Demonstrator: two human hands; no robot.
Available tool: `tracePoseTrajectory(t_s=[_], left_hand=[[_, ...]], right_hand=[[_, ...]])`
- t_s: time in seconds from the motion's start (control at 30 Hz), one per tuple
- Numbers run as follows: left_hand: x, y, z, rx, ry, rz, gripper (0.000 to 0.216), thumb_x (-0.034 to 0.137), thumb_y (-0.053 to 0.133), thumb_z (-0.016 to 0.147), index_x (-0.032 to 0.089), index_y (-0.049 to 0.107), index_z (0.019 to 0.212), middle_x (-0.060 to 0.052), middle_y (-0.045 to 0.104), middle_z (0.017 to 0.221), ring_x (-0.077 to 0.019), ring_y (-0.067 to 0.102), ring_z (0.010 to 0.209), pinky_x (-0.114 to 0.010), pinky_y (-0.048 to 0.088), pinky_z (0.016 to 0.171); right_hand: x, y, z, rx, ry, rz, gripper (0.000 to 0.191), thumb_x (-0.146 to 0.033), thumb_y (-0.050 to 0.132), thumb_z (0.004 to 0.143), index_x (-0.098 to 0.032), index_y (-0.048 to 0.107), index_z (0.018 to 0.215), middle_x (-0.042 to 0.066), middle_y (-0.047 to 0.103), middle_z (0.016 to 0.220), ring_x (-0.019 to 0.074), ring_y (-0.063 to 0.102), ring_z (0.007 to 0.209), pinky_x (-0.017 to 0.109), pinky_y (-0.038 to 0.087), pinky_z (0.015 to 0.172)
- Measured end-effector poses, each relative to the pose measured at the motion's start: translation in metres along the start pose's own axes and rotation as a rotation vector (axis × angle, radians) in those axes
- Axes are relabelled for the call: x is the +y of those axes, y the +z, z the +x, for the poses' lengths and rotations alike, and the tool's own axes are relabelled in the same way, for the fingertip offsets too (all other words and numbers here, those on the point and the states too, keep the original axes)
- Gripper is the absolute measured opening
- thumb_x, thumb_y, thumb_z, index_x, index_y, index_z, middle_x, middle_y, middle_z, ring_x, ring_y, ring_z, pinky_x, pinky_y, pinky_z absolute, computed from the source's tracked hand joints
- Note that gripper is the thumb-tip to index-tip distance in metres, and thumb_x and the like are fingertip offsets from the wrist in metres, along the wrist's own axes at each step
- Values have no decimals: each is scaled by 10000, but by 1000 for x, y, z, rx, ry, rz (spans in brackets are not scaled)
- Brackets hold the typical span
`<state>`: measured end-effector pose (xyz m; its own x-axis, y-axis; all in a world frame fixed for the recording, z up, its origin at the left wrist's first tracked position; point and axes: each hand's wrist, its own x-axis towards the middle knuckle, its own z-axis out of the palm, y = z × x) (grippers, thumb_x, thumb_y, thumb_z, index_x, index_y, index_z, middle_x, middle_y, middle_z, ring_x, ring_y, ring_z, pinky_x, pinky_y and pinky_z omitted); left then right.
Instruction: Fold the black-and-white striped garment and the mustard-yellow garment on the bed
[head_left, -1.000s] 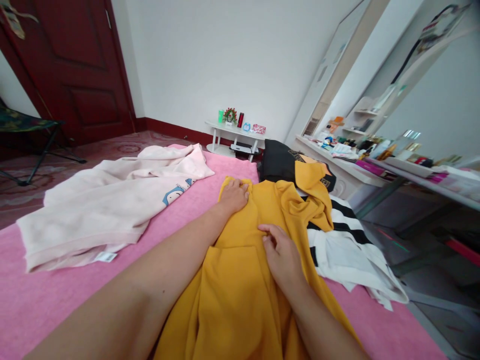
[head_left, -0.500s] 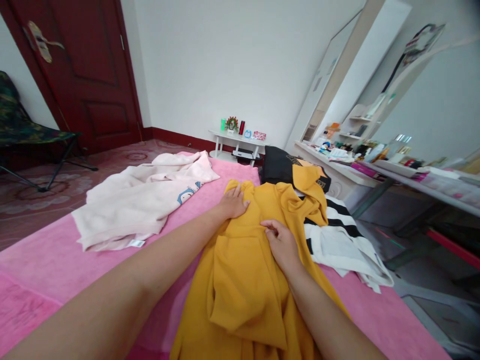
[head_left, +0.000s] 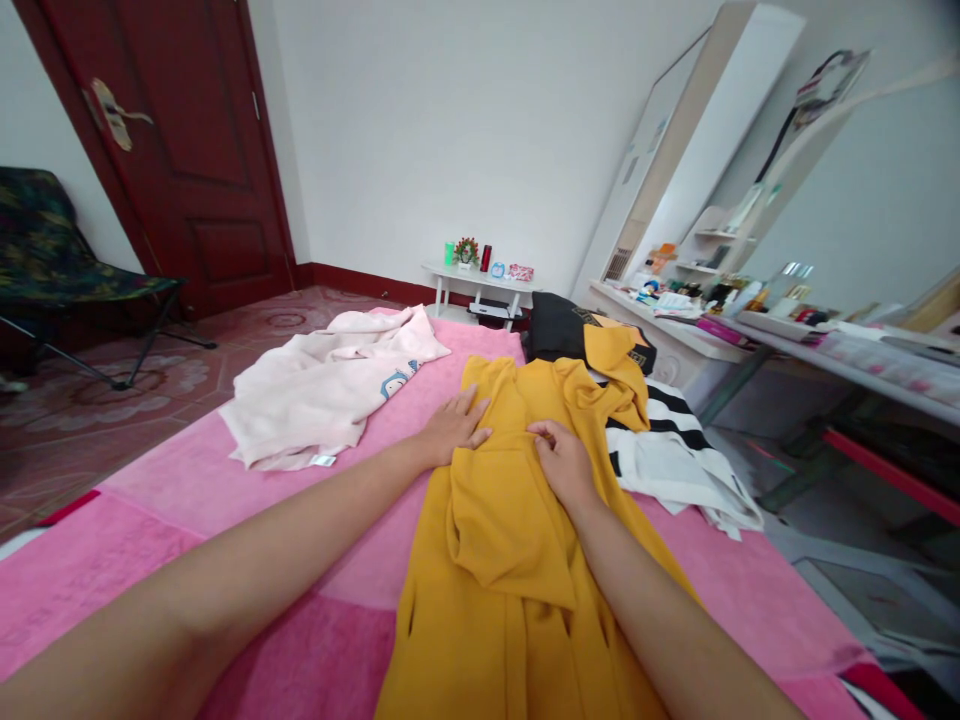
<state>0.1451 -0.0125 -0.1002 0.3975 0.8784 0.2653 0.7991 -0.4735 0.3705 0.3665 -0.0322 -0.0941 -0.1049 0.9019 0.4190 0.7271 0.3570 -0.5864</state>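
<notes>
A mustard-yellow coat (head_left: 480, 650) lies lengthwise before me on the pink bed cover (head_left: 352, 650), one sleeve (head_left: 510, 520) folded down over its front. My left hand (head_left: 452, 428) rests flat on the coat's left edge near the shoulder, fingers spread. On the other side, my right hand (head_left: 562, 462) is curled with thumb and forefinger together at a fold of the coat by the top of the sleeve. The other sleeve (head_left: 619, 370) stretches out to the right, over other clothes.
Left of the coat lies a pale pink sweatshirt (head_left: 322, 390). A black garment (head_left: 555, 330) and a black-and-white striped one (head_left: 667, 465) are on the right. Beyond the bed stand a small white table (head_left: 480, 278), a camouflage folding chair (head_left: 82, 285) and a cluttered dressing table (head_left: 690, 335).
My left hand has slid down the coat's left edge, toward me. My right hand stays near the same fold, its fingers drawn closer together. The view has shifted slightly.
</notes>
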Motion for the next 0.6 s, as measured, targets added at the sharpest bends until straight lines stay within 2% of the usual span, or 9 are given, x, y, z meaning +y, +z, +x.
tracePoseTrajectory(t_s=[0.07,0.13,0.17,0.23,0.3,0.37,0.43,0.5,0.6], left_hand=[[9,-7,-8,65,102,-90,518,381,482,881,181,458,1358,-108,236,1534,-280,188,1409,-429,200,1131],[23,-16,-17,104,187,-186,313,342,498,879,210,648,1120,-69,359,1480,-266,272,1371,-402,232,1122],[31,-22,-22,97,211,-236,261,345,491,886,209,697,972,-68,447,1416,-262,353,1319,-389,265,1103],[46,-33,-34,36,226,-348,359,379,431,919,189,699,774,-84,617,1185,-231,531,1115,-348,365,1013],[58,-44,-46,-58,219,-432,478,414,337,952,175,692,739,-69,668,924,-181,601,880,-290,431,875],[67,-52,-57,-142,218,-427,473,476,369,931,181,696,761,-46,647,809,-160,593,757,-259,438,764],[73,-57,-67,-185,217,-329,358,536,580,798,200,695,837,-35,637,845,-176,584,758,-259,429,720],[76,-56,-74,-182,185,-225,351,465,739,655,216,679,894,-32,629,896,-194,577,782,-266,420,706],[80,-53,-78,-143,133,-219,120,269,671,726,208,665,830,-33,624,885,-184,571,795,-263,410,719]], right_hand=[[1,1,1,4,6,11,258,-194,428,782,-209,647,917,23,671,932,172,603,836,296,443,761],[2,2,2,6,12,26,257,-197,431,776,-204,650,911,23,675,919,171,602,820,294,444,752],[3,2,2,6,15,31,256,-199,434,775,-204,650,911,22,676,917,169,602,816,291,444,749],[4,3,3,5,24,31,251,-205,439,777,-206,652,909,18,676,911,166,600,803,286,444,739],[4,4,4,7,34,27,249,-210,445,777,-210,654,912,17,675,911,163,598,789,283,446,731],[4,4,4,13,43,29,247,-212,449,777,-214,656,911,17,674,915,163,598,785,283,447,728],[4,4,4,12,43,35,245,-211,450,779,-216,657,909,17,674,922,163,601,789,285,448,732],[3,3,3,12,40,40,241,-208,450,781,-214,656,905,17,674,919,163,605,791,287,450,740],[2,1,3,15,37,47,235,-203,451,782,-211,654,901,17,674,918,163,609,794,289,453,751]])
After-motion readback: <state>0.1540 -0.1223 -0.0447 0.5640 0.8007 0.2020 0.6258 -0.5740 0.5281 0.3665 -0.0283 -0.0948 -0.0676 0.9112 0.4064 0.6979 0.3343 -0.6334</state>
